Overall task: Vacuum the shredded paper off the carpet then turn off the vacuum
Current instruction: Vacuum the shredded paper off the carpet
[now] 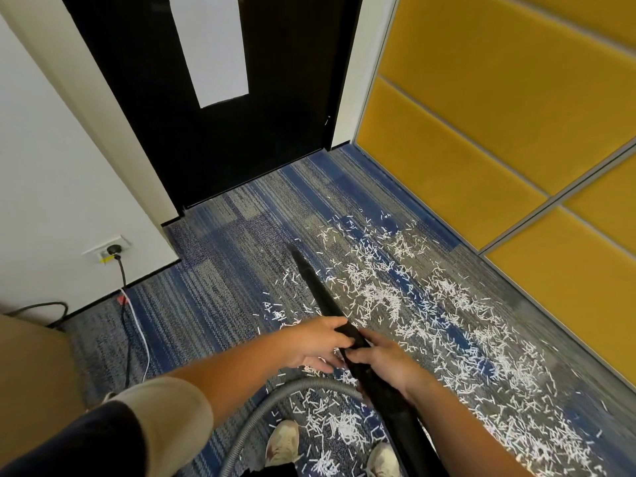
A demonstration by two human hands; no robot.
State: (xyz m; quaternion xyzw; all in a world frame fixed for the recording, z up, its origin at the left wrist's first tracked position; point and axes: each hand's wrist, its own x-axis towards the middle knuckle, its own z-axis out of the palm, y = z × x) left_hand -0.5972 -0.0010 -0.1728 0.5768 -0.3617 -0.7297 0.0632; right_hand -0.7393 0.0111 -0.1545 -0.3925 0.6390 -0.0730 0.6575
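White shredded paper (406,304) lies scattered over the blue and grey carpet (213,263), thickest to the right and around my shoes. A long black vacuum wand (316,287) slants from lower right up to the middle, its nozzle tip (294,249) near the carpet at the left edge of the paper. My left hand (316,342) grips the wand from the left. My right hand (385,363) grips it just below, fingers curled around it. A grey ribbed hose (275,397) curves from the wand down toward my feet. The vacuum body is out of sight.
A black door (213,132) closes the far end. Yellow padded wall panels (499,139) run along the right. On the left white wall sits a socket (112,249) with a black plug and cables trailing down. A brown box (31,366) stands at lower left.
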